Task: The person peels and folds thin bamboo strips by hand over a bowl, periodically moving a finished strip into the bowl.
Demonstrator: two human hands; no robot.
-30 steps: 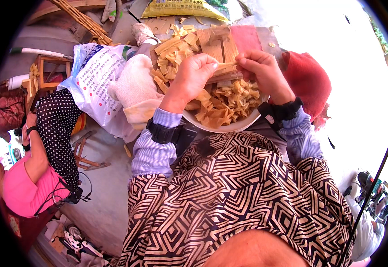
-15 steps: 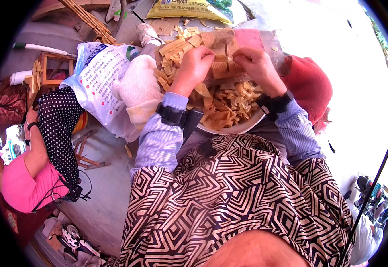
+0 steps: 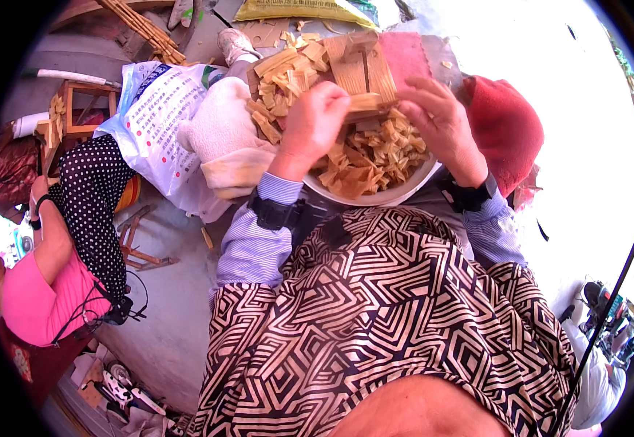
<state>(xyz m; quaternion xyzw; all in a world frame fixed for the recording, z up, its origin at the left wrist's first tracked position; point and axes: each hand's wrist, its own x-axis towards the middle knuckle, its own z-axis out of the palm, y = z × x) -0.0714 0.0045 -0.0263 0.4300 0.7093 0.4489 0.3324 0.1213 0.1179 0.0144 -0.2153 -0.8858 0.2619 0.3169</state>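
Note:
My left hand [image 3: 312,124] is closed in a pinch on a flat yellow-tan strip [image 3: 366,103], which points to the right. Beside the strip's free end is my right hand [image 3: 439,125], its fingers apart and nothing seen in them. Just beyond the strip lies a ridged wooden block [image 3: 352,64] with a dark slot across it. A pale bowl [image 3: 402,195] sits at my lap, filled with folded tan pieces [image 3: 384,156]. More flat tan strips [image 3: 288,73] are heaped left of the block. The strips' material I cannot make out.
A pink cloth [image 3: 404,57] lies right of the block. Red cloth [image 3: 502,127] covers my right knee, a pale towel [image 3: 222,131] my left. A printed plastic bag [image 3: 160,127] and a small wooden stool [image 3: 88,109] stand left, near another person in pink [image 3: 44,291].
My right hand has opened and moved away from the strip toward the right. My left hand keeps its pinch and has come slightly lower. More of the strip and the slotted block shows.

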